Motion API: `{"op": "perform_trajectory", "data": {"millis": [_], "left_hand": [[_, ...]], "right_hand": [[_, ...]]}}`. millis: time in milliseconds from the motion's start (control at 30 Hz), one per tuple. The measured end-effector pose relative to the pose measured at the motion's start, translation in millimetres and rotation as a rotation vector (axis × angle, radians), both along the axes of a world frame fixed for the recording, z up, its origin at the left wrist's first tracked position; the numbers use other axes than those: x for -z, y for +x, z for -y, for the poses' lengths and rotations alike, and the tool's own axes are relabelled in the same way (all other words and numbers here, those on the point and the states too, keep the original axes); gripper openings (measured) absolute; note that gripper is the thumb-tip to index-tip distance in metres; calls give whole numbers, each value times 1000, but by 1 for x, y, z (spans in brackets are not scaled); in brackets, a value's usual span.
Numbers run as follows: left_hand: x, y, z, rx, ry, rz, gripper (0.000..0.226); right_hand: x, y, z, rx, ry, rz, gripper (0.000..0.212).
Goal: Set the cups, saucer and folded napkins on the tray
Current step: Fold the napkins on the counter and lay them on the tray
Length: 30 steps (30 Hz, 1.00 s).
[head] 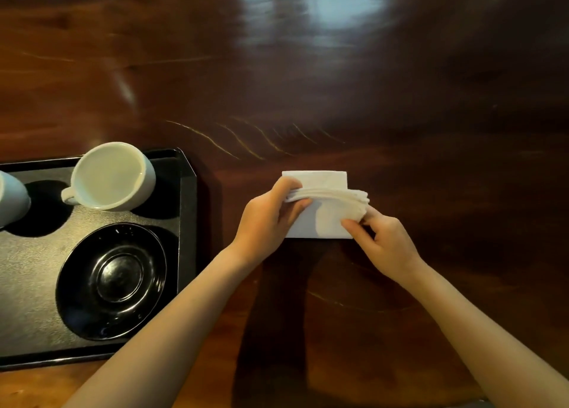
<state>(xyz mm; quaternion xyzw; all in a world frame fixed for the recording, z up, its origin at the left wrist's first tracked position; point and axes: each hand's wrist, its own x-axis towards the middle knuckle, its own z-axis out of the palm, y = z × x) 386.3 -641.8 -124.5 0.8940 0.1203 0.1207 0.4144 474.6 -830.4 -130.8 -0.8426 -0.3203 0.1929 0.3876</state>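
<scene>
A black tray [37,253] lies at the left on the dark wooden table. On it stand a white cup [112,176] with its handle to the left, a second white cup [10,198] cut off by the frame edge, and a black saucer [112,280]. A stack of white folded napkins [320,203] rests on the table to the right of the tray. My left hand [268,220] pinches the stack's left edge. My right hand [385,243] holds its lower right corner. Some upper layers are lifted and bent between the hands.
The glossy wooden table [338,84] stretches far and to the right, with light scratches [246,139] beyond the napkins. The tray's right rim [188,223] lies close to my left forearm.
</scene>
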Motion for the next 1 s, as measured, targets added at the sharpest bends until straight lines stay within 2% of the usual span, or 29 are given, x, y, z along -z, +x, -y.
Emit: {"op": "perform_trajectory", "data": {"millis": [133, 300, 367, 433, 500, 633, 733, 767, 867, 1000], "left_hand": [[8, 18, 3, -158, -136, -49, 24], [10, 27, 9, -255, -191, -62, 24], [4, 25, 12, -321, -272, -61, 23], [-1, 19, 18, -390, -452, -52, 35], [-2, 8, 25, -404, -528, -59, 51], [4, -20, 33, -212, -444, -56, 69], [15, -38, 23, -45, -275, -128, 81], [18, -42, 21, 5, -212, -138, 77], [21, -47, 19, 74, 46, -87, 42], [26, -48, 15, 137, 258, -57, 28]], "right_hand": [[5, -5, -9, 164, 51, -14, 22], [9, -11, -26, 392, 30, 6, 23], [12, -13, -32, 454, 25, 39, 21], [13, -16, -36, 507, 57, 54, 21], [14, -21, -37, 538, 151, 23, 18], [14, -29, -26, 437, 350, -35, 3], [12, -31, -9, 269, 422, -171, 15], [12, -31, -3, 203, 425, -206, 19], [12, -28, 9, 12, 398, -171, 24], [13, -21, 22, -141, 313, 19, 23]]}}
